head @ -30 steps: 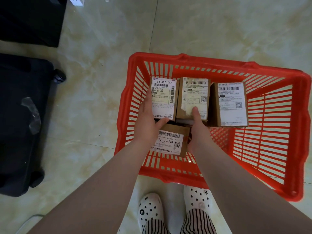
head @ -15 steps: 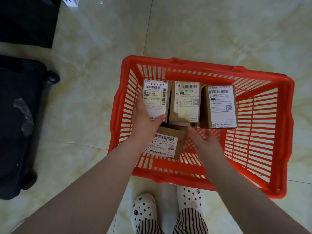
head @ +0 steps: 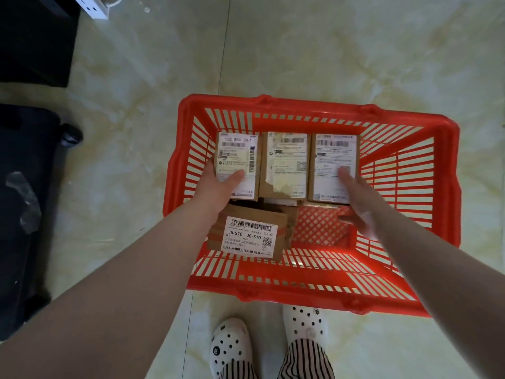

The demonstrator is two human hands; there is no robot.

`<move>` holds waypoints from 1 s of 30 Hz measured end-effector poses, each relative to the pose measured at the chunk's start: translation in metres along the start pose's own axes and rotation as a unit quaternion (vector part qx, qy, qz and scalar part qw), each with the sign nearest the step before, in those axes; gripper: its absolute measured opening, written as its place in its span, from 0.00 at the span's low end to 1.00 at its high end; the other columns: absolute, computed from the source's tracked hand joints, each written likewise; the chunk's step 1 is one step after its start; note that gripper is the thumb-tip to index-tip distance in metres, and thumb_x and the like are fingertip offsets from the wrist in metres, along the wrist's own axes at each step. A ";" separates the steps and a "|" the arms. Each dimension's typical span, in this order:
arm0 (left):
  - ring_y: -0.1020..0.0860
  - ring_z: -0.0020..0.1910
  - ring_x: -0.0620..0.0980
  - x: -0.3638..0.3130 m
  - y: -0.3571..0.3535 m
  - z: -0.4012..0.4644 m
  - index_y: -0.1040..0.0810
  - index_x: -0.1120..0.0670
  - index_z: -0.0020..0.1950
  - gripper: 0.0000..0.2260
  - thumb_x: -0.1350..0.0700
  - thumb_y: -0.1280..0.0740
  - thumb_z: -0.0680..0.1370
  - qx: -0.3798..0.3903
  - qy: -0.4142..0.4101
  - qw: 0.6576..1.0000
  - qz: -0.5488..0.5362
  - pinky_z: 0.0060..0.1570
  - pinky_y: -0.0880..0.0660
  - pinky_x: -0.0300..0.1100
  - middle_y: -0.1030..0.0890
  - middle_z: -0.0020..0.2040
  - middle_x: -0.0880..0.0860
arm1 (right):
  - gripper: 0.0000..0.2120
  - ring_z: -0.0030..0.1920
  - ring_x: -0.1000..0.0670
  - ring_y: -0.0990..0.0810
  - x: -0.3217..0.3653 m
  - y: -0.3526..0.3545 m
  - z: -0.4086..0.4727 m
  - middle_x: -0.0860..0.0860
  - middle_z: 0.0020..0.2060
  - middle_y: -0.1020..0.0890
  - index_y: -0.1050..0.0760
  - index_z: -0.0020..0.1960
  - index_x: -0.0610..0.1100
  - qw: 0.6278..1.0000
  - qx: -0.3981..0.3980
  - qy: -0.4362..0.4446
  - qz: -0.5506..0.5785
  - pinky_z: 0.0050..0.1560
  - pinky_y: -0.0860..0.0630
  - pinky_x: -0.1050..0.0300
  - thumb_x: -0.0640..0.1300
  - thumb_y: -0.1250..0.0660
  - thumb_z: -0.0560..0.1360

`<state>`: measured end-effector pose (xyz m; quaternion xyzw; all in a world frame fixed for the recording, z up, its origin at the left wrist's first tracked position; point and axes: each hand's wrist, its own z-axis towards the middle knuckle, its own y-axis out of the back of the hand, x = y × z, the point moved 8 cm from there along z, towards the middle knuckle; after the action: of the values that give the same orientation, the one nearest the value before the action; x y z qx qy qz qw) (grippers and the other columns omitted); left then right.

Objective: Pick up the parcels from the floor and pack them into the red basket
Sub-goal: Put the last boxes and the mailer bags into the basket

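Pressing down on a row of three parcels, I work inside the red basket (head: pixel 314 296), which sits on the floor just ahead of my feet. The left parcel (head: pixel 237 162), the middle parcel (head: pixel 287 165) and the right parcel (head: pixel 334 160) stand side by side against the basket's far wall, labels up. A fourth parcel (head: pixel 250 237), labelled J6-S10, lies nearer the basket's front wall on its left half, and seems to rest on other cardboard beneath it.

My left hand (head: pixel 218 184) lies over the near edge of the left parcel, thumb on the label and fingers down its outer side, so it grips that box loosely. My right hand (head: pixel 355 198) is spread wide and flat, fingertips on the right parcel's label, closed on nothing; it is blurred, so I cannot judge its contact finely.

As I see it, the row could tip toward the basket's front: the mesh bottom is bare on the right front, and nothing braces the boxes there. Pushing unevenly could also slide the middle parcel, whose label is already torn.

Around the basket the floor (head: pixel 300 50) is pale glossy tile, likely slippery under the basket. A dark wheeled suitcase (head: pixel 24 214) stands well to the basket's left. No parcels show on the floor.
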<state>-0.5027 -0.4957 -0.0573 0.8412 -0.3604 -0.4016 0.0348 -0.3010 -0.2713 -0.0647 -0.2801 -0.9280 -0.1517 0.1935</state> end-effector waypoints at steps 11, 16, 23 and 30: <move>0.27 0.66 0.54 0.007 -0.001 0.005 0.45 0.53 0.75 0.42 0.47 0.24 0.70 -0.001 0.045 0.998 0.052 0.54 0.29 0.44 0.27 0.69 0.52 | 0.30 0.64 0.42 0.26 -0.004 -0.003 0.001 0.49 0.64 0.22 0.35 0.72 0.53 0.998 -0.004 0.051 -0.030 0.63 0.28 0.36 0.64 0.38 0.75; 0.24 0.63 0.56 0.006 -0.001 -0.001 0.42 0.54 0.71 0.36 0.47 0.25 0.71 -0.052 0.036 0.992 0.105 0.48 0.28 0.42 0.25 0.67 0.54 | 0.30 0.64 0.42 0.26 -0.006 -0.006 0.000 0.50 0.62 0.21 0.37 0.73 0.55 0.999 -0.014 0.043 -0.016 0.65 0.31 0.35 0.64 0.39 0.75; 0.29 0.67 0.58 -0.006 -0.001 -0.013 0.41 0.55 0.74 0.38 0.43 0.28 0.71 -0.111 0.002 0.976 0.185 0.63 0.27 0.55 0.29 0.68 0.57 | 0.29 0.61 0.46 0.26 -0.006 -0.007 -0.002 0.50 0.61 0.21 0.37 0.73 0.53 0.999 -0.013 0.042 -0.014 0.67 0.34 0.37 0.63 0.40 0.76; 0.40 0.76 0.57 -0.037 0.000 -0.048 0.48 0.58 0.78 0.40 0.43 0.32 0.75 -0.174 -0.050 0.952 0.246 0.73 0.38 0.49 0.40 0.77 0.58 | 0.29 0.68 0.44 0.26 0.010 -0.003 -0.021 0.48 0.69 0.26 0.40 0.75 0.49 0.993 -0.048 0.105 -0.009 0.68 0.31 0.41 0.55 0.37 0.77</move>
<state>-0.4849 -0.4834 -0.0010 0.6863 -0.4822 -0.4785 0.2599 -0.3046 -0.2776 -0.0426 -0.2632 -0.8966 -0.2265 0.2747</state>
